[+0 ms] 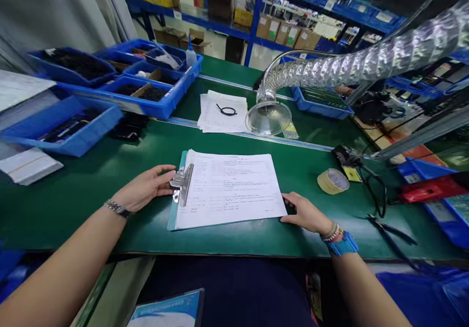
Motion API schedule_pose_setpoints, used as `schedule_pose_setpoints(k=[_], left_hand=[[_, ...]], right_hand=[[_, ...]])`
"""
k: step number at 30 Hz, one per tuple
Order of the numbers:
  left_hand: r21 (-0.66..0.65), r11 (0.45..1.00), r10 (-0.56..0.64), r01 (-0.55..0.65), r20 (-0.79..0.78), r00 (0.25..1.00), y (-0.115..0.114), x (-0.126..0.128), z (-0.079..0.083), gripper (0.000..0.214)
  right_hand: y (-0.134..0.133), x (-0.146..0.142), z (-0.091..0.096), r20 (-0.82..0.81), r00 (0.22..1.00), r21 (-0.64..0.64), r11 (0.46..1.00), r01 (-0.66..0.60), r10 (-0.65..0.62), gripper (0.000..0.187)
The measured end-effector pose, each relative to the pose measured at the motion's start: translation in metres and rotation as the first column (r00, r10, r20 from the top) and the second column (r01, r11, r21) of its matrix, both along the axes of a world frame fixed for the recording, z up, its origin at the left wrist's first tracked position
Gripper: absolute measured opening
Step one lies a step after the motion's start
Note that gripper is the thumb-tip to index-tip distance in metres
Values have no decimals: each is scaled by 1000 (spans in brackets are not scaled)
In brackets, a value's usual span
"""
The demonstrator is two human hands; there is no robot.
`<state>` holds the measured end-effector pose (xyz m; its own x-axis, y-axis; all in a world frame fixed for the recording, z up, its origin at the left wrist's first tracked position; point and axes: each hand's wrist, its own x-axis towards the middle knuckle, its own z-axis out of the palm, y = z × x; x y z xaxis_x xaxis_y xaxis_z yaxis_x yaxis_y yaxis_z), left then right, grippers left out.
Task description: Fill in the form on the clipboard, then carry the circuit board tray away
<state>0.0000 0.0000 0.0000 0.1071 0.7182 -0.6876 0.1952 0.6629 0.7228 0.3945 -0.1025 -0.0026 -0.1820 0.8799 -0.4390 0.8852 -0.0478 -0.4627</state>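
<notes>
We are looking over a green table (91,190), with blue shelves (252,24) and cardboard boxes (280,29) filling the background along the top of the frame. A clipboard (173,217) is lying flat at the center of the frame, bearing a stack of printed sheets (234,185) (we are finding the print too small to read). At its left edge, the left hand (148,188) is reaching in from the lower left, its thumb and fingers grasping the metal clip (183,183). From the lower right, the right hand (304,212) is touching the sheets' right edge; its thumb and forefinger are standing apart, and we cannot tell whether they are pinching the paper. A blue band (343,245) is circling that wrist.

Above the clipboard, we are seeing more papers (216,119) with a curled black cord (227,111) resting on them, and a silver hose (330,71) is stretching in from the upper right. A roll of tape (332,180) is sitting right of center, and pliers (384,227) are lying at the lower right. Blue bins (183,83) are crowding the upper left.
</notes>
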Motion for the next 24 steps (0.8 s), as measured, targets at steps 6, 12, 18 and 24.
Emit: schedule_pose_setpoints(k=[6, 12, 18, 24], left_hand=[[5, 1000, -6, 6, 4, 1000, -2, -1, 2, 51], [2, 1000, -12, 12, -2, 1000, 0, -2, 2, 53], [3, 1000, -13, 12, 8, 1000, 0, -3, 2, 51], [14, 999, -34, 34, 21, 999, 1, -7, -3, 54]], right_hand=[[1, 3, -2, -22, 999, 10, 1000, -23, 23, 43], [3, 0, -3, -4, 999, 21, 999, -40, 40, 35], [2, 1, 3, -17, 998, -31, 997, -65, 64, 36], [25, 10, -3, -47, 999, 9, 1000, 12, -12, 66]])
